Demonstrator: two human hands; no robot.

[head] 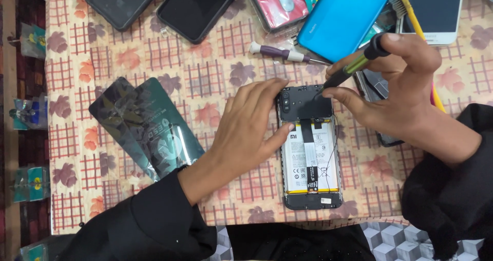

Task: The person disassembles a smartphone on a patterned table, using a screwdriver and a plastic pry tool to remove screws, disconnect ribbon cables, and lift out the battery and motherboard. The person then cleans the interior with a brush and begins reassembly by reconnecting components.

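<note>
Right hand (398, 91) is gripping a screwdriver (354, 66), tip slanting down-left onto the opened phone (310, 156); left hand (251, 130), fingers spread, is pinning its left edge

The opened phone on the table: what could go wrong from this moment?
The screwdriver in the right hand meets the opened phone at its top black cover; a slip might scratch the exposed battery or the thin wire beside it. The left hand steadies only the upper left edge, so the phone might turn. A loosened screw could get lost on the patterned tablecloth.
</note>
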